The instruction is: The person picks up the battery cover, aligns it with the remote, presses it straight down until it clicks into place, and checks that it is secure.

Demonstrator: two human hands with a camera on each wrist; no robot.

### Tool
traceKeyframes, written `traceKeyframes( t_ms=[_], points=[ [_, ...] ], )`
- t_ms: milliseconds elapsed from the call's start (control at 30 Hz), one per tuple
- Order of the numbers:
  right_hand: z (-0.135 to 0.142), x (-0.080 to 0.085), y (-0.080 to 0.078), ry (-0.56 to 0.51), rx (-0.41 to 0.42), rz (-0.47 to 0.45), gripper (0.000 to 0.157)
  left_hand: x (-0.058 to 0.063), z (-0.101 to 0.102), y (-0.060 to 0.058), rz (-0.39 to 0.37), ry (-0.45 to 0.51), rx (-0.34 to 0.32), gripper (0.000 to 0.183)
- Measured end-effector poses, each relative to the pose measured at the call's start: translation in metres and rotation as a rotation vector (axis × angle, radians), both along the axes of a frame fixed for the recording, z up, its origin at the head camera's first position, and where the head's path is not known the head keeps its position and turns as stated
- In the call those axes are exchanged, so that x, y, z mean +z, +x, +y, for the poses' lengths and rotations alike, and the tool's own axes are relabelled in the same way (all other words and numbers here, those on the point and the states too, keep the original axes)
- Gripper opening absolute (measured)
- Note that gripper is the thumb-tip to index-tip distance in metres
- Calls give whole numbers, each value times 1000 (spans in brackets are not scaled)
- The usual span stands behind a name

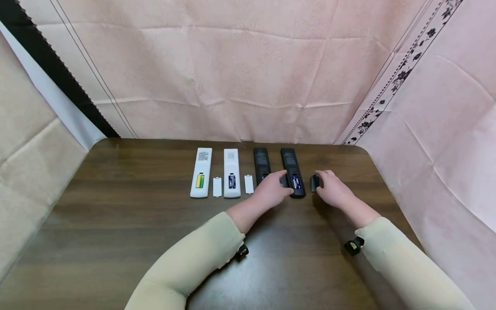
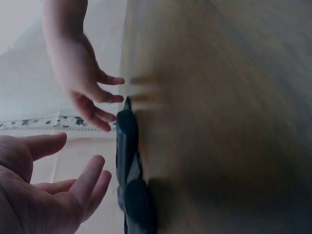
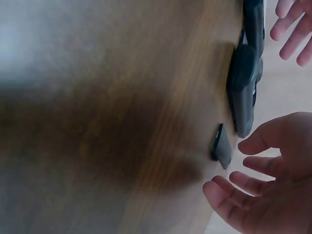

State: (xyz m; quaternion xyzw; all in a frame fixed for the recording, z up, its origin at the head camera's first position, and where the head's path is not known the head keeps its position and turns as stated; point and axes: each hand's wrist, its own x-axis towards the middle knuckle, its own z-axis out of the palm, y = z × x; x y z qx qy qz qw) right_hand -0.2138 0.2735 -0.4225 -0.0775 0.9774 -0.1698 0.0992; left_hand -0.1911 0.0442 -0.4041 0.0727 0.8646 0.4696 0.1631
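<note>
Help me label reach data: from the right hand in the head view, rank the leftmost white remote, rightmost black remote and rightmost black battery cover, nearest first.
1. Rightmost black battery cover: immediately left.
2. Rightmost black remote: farther left.
3. Leftmost white remote: left end of the row.

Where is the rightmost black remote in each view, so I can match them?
Head: the remote, right of centre.
Left wrist: the remote, left of centre, around mid-height.
Right wrist: the remote, towards the upper right.
Shared landmark: the right hand, visible in all three.
</note>
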Motion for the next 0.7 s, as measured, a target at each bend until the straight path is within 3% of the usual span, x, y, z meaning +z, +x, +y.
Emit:
traceKeyframes(
  t_ms=[233, 700],
  points=[
    [5, -5, -14, 1, -52, -66, 59, -2, 23, -7, 43, -107, -7, 67],
    [16, -11, -30, -43, -17, -132, 59, -13, 44, -19, 74, -290, -41, 70]
  ],
)
